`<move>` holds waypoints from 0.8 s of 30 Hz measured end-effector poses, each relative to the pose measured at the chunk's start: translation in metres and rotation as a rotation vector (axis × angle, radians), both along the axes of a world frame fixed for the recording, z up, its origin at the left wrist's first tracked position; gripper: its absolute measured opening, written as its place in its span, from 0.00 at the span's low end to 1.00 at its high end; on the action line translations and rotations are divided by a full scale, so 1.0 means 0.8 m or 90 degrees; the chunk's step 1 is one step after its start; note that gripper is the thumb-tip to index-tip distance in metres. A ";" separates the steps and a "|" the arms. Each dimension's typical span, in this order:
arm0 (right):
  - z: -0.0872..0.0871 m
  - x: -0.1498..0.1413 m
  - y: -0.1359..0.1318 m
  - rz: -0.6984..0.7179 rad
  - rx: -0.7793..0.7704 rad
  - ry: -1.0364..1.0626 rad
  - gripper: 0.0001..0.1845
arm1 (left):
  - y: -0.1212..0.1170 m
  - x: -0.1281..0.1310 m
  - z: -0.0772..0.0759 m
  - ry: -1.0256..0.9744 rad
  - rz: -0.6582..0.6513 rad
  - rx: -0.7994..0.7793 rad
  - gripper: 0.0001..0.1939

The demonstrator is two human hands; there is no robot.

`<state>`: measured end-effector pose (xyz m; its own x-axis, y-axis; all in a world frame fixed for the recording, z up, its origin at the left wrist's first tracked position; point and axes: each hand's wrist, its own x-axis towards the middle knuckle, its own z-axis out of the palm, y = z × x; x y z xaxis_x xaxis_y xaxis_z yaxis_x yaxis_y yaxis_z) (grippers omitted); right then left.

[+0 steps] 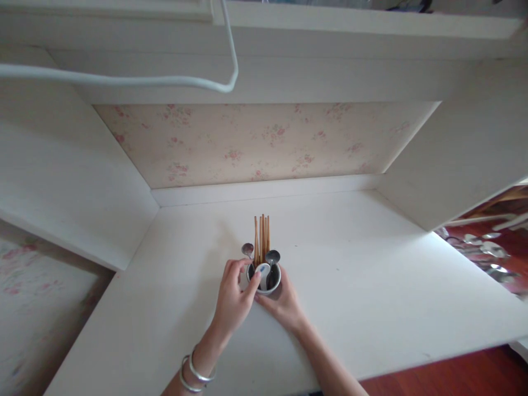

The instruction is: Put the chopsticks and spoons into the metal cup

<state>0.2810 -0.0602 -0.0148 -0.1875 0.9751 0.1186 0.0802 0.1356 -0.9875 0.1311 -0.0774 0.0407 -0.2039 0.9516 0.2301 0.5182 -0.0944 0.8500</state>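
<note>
A small grey cup (275,286) stands on the white desk (371,286). It holds several wooden chopsticks (262,236), two metal spoons (273,257) and a white ceramic spoon (263,270). My left hand (233,300), with silver bangles at the wrist, wraps round the cup's left side, its fingers curled on the rim. My right hand (284,305) cups the holder from the near right side, fingers closed against its wall.
The desk sits in a white alcove with a floral back panel (264,143) and side walls. A white cable (124,80) loops overhead. Red-brown floor (474,368) and shiny metal items (487,253) lie to the right.
</note>
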 end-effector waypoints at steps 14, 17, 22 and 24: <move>0.029 0.135 0.139 -0.206 -0.008 0.016 0.42 | -0.022 -0.046 -0.072 -0.176 -0.069 -0.254 0.20; 0.028 0.172 0.172 -0.278 -0.041 -0.050 0.42 | -0.019 -0.046 -0.073 -0.165 -0.086 -0.260 0.20; 0.011 0.208 0.196 -0.329 -0.065 -0.082 0.41 | -0.019 -0.047 -0.075 -0.174 -0.094 -0.258 0.19; 0.006 0.213 0.198 -0.326 -0.061 -0.069 0.41 | -0.019 -0.048 -0.076 -0.177 -0.099 -0.255 0.19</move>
